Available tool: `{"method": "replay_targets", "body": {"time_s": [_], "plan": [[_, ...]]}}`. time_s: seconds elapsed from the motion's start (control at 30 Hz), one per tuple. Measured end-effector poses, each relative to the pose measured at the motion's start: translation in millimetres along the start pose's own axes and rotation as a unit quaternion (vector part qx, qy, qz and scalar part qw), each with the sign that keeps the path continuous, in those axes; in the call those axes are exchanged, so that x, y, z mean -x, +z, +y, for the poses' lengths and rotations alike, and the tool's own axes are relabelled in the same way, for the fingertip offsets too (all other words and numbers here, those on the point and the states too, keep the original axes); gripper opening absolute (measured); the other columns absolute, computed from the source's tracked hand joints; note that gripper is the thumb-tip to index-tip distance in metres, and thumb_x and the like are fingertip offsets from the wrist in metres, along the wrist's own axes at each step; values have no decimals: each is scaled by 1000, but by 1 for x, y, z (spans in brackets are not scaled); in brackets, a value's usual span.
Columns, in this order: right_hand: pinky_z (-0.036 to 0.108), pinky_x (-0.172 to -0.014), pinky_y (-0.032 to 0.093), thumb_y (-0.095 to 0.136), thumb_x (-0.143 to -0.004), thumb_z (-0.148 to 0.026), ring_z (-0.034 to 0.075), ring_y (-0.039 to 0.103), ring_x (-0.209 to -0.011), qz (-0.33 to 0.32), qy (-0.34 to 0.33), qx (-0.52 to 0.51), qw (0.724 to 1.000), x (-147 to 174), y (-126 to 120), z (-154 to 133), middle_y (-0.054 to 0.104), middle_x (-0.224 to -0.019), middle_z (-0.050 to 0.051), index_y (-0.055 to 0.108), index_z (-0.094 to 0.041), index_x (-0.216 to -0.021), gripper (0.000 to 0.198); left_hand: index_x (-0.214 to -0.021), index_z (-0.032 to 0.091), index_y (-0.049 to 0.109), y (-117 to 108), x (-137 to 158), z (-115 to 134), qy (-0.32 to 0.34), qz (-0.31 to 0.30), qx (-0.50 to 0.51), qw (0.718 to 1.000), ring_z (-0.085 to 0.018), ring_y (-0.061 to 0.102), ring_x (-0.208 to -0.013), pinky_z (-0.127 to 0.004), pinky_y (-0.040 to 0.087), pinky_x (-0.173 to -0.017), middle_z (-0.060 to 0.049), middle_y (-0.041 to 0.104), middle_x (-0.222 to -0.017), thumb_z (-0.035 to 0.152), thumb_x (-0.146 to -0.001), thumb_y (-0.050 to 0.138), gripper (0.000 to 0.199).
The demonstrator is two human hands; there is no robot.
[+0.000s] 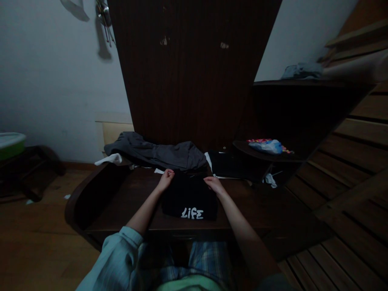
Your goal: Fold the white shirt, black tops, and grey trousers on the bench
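Note:
A folded black garment with white "LIFE" lettering (pixel 189 196) lies on the dark wooden desk (pixel 130 206) in front of me. My left hand (pixel 165 180) pinches its far left corner, fingers closed on the cloth. At the far right corner, my right hand (pixel 214 185) grips the cloth in the same way. Just behind it a dark grey garment (pixel 169 154) lies in a loose heap along the back of the desk. Another folded black item with white edges (pixel 227 165) sits to the right of that heap.
A white cloth (pixel 109 159) hangs over the desk's left edge. On the small right shelf lies a blue-and-white plastic bag (pixel 268 146). Wooden slats (pixel 348 161) stand close on the right. A green tub (pixel 12 145) rests on a dark stool at left.

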State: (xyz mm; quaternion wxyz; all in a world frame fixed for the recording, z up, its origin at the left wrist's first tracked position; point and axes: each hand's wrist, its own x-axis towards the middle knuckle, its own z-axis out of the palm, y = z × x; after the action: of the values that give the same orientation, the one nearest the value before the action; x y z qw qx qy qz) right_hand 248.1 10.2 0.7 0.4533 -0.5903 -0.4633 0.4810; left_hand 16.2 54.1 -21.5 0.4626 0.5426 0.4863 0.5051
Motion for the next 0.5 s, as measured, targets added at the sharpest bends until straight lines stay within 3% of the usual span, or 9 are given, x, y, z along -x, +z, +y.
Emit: {"method": "replay_targets", "body": {"time_s": [0.1,0.23,0.4,0.5], "plan": [[19,-37,23,65,-51,-31,5,33,-34,10,-12,-5,1000,1,0,1,42,-35,-8,55,-17,-51,17,-72,18,45,0,1,0,-1,-4,-1,1000,-6,38,-43,-17,28,-45,9,43,-50,25,-69,52,11],[20,-37,23,59,-57,-45,6,33,-34,25,-25,-10,999,-1,1,4,39,-37,-8,48,-19,-51,29,-71,17,46,-1,1,0,3,1,-2,1000,-6,38,-44,-18,29,-47,9,42,-51,24,-69,53,10],[22,-42,25,65,-49,-43,9,37,-39,70,-117,145,980,-3,10,10,41,-39,-7,46,-21,-49,29,-68,17,46,1,0,2,1,9,2,1000,-6,36,-43,-18,29,-47,9,42,-51,22,-68,54,9],[23,-45,26,63,-50,-39,9,37,-42,84,-175,181,964,-3,13,14,40,-40,-7,44,-21,-48,26,-67,17,45,0,0,2,-3,18,3,1000,-6,35,-43,-17,28,-47,9,40,-50,21,-68,55,10]]}}
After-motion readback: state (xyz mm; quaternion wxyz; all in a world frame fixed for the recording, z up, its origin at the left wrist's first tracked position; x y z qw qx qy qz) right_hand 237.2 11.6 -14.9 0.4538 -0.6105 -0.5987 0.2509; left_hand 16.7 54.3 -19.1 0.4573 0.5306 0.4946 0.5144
